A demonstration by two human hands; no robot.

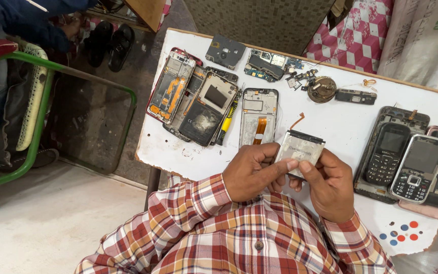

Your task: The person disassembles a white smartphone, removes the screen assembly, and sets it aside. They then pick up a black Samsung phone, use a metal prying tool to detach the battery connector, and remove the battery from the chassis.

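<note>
1. Lower centre of the frame: left hand (252, 170) and right hand (328, 185), both grasping a flat silver phone battery (300, 149), thumbs meeting on its lower edge, sleeves in red-and-cream plaid.
2. Battery held tilted just above the white worktop (330, 122), thin orange ribbon cable (296, 121) curling up from its top edge.
3. Just above the left hand: an opened phone frame (258, 115), orange flex strip inside.
4. Left of that, overlapping one another: several stripped phone housings (193, 99), a yellow-handled tool (226, 123) wedged alongside.
5. Upper centre: circuit boards (268, 65), small loose parts and a round brown dish (322, 89).
6. Right edge: two keypad phones (404, 162) lying side by side on larger phone bodies.
7. Lower right corner of the worktop: red and blue dots (401, 232).
8. Left of the frame: green metal chair frame (41, 116) on bare floor, well apart from the worktop.
</note>
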